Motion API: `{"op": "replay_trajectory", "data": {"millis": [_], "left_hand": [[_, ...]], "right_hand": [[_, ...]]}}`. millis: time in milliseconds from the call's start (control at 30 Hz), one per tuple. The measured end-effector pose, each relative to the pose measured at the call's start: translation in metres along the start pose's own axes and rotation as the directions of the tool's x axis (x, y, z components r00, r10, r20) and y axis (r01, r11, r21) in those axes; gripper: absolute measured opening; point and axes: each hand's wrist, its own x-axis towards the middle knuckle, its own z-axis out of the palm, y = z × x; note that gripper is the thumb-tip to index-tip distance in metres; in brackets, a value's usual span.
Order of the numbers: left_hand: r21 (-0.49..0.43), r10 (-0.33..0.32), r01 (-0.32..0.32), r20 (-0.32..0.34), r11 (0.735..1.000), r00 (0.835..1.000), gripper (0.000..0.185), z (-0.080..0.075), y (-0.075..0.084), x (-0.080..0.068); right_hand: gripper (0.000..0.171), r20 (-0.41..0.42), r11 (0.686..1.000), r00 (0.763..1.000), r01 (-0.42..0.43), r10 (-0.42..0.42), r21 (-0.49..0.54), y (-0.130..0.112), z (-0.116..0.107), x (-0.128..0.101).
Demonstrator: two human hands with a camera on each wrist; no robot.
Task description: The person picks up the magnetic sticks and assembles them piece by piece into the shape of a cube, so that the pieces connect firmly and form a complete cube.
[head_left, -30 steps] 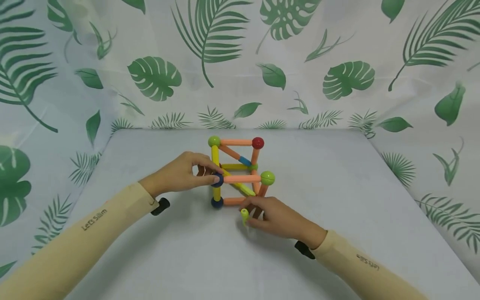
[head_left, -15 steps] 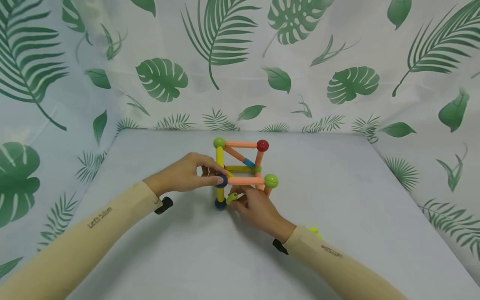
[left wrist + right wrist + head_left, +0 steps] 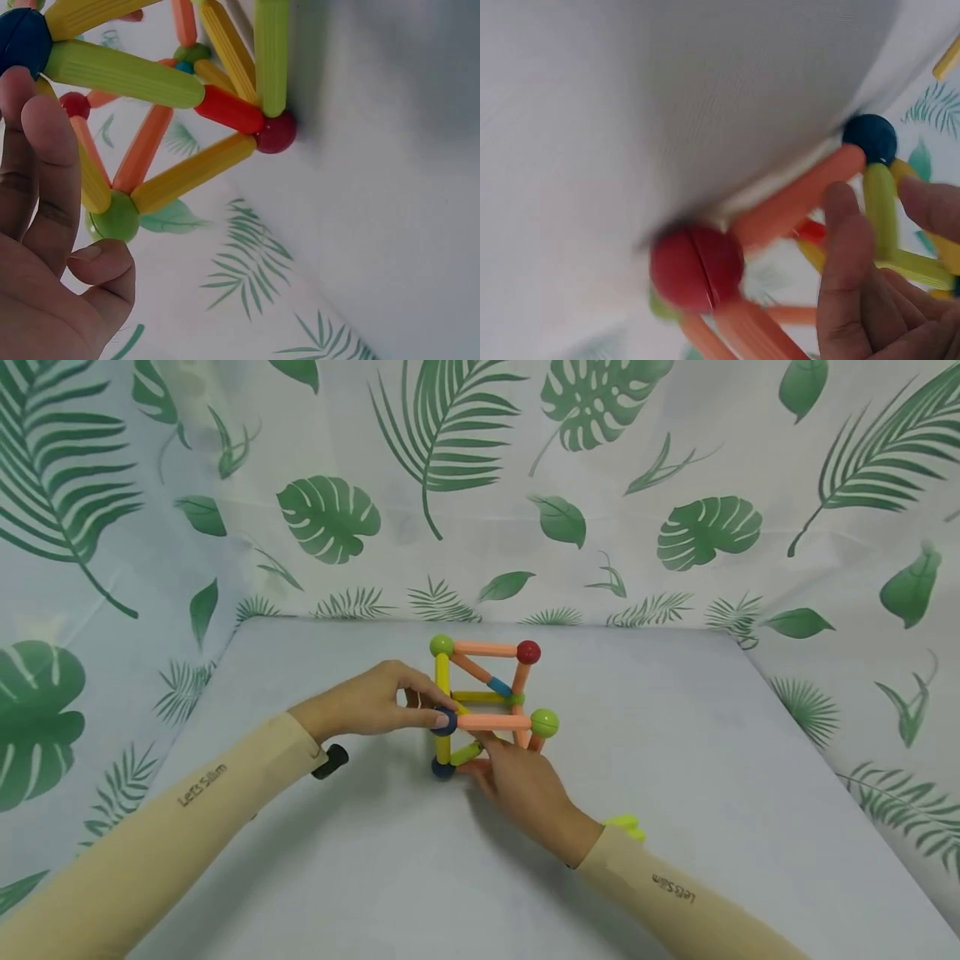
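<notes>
A frame of coloured rods and balls [image 3: 491, 697] stands in the middle of the white table [image 3: 675, 735]. My left hand [image 3: 437, 713] pinches the dark blue ball [image 3: 445, 721] at the frame's upper front left corner; the left wrist view shows its fingertips [image 3: 30, 112] under that ball [image 3: 22, 37]. My right hand [image 3: 477, 757] reaches into the front face and holds a light green rod [image 3: 467, 752], slanted up from the lower dark blue ball [image 3: 442, 768]. The right wrist view shows that rod [image 3: 881, 210] between finger and thumb, near a red ball [image 3: 697, 268].
A small yellow-green piece [image 3: 624, 823] lies on the table just behind my right forearm. Leaf-patterned cloth [image 3: 480, 485] hangs behind and at both sides of the table.
My right hand carried the light green rod from the table in front of the frame leftward into its front face, beside the lower blue ball. My left hand kept its pinch.
</notes>
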Motion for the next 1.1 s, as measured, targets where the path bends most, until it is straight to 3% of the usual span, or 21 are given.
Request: {"op": "replay_trajectory", "data": {"millis": [133,200,267,367,467,667,767,867,1100], "left_hand": [[-0.016,-0.021,0.022,0.039,1.0,0.999,0.024,-0.005,0.002,0.003],[-0.024,-0.036,0.038,0.059,0.999,0.998,0.026,-0.008,0.003,0.004],[-0.034,-0.047,0.05,0.076,0.998,0.996,0.027,-0.01,0.003,0.005],[-0.053,-0.055,0.06,0.095,0.997,0.994,0.028,-0.011,0.002,0.007],[-0.07,-0.049,0.057,0.107,0.996,0.993,0.028,-0.012,0.001,0.009],[-0.079,-0.042,0.051,0.11,0.996,0.993,0.027,-0.01,-0.002,0.01],[-0.074,-0.034,0.042,0.103,0.996,0.994,0.027,-0.009,-0.002,0.011],[-0.07,-0.018,0.025,0.099,0.997,0.995,0.028,-0.008,-0.003,0.011],[-0.07,-0.021,0.028,0.102,0.997,0.995,0.029,-0.009,-0.002,0.011]], "right_hand": [[0.039,-0.045,0.974,0.991,0.115,-0.126,-0.197,-0.008,-0.012,-0.019],[0.024,0.002,0.96,0.98,0.197,-0.2,-0.2,-0.013,-0.016,-0.025],[0.019,0.119,0.945,0.955,0.289,-0.272,-0.156,-0.02,-0.016,-0.028],[0.034,0.324,0.909,0.871,0.411,-0.369,-0.07,-0.032,-0.009,-0.027],[0.057,0.442,0.875,0.791,0.483,-0.423,-0.027,-0.045,0.004,-0.023],[0.078,0.5,0.843,0.729,0.538,-0.467,0.003,-0.075,0.03,-0.001],[0.081,0.5,0.818,0.712,0.575,-0.493,-0.012,-0.089,0.043,0.015],[0.082,0.495,0.804,0.712,0.593,-0.499,-0.042,-0.102,0.055,0.033],[0.085,0.539,0.819,0.724,0.565,-0.432,-0.103,-0.133,0.072,0.065]]}}
